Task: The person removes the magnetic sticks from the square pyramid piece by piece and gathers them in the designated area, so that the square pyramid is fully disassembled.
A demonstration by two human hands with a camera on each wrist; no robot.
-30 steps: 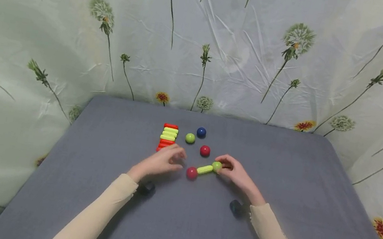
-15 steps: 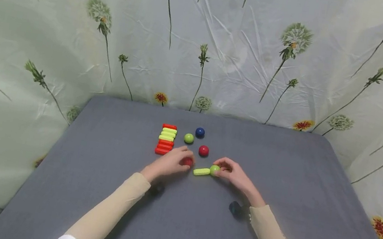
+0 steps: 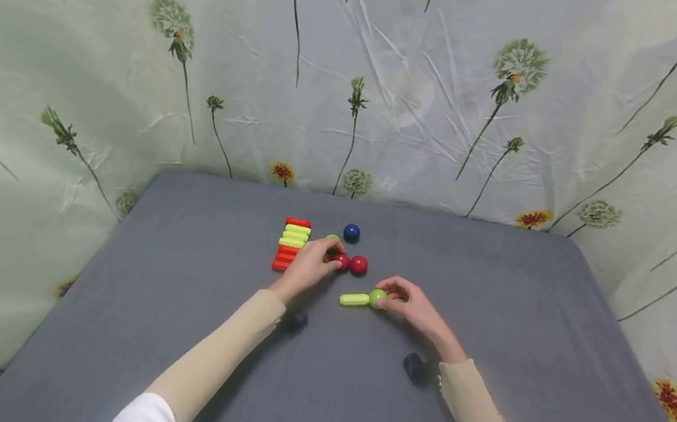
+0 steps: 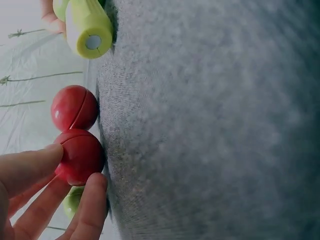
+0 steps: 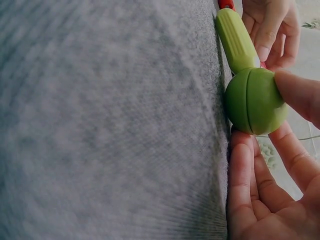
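My left hand [image 3: 312, 263] holds a red ball [image 4: 81, 157] between thumb and fingers, low at the cloth. Right beside it sits a second red ball [image 3: 359, 265]; the two overlap in the left wrist view. With my right hand [image 3: 412, 308] I grip a green ball [image 5: 256, 101] between thumb and fingertips. A yellow-green rod [image 3: 354, 299] with a pale metallic disc in its end joins that ball and points left. Partly behind my left hand lies another green ball [image 4: 73, 201].
A row of red and yellow-green rods [image 3: 294, 236] lies left of my left hand, partly covered by it. The blue ball [image 3: 351, 233] stands farther back. Grey cloth covers the table [image 3: 311, 396], with a flowered curtain [image 3: 239, 43] behind.
My left hand took the red ball off the rod's left end and carried it back beside the other red ball. My right hand stays on the green ball; the rod's free end swung slightly.
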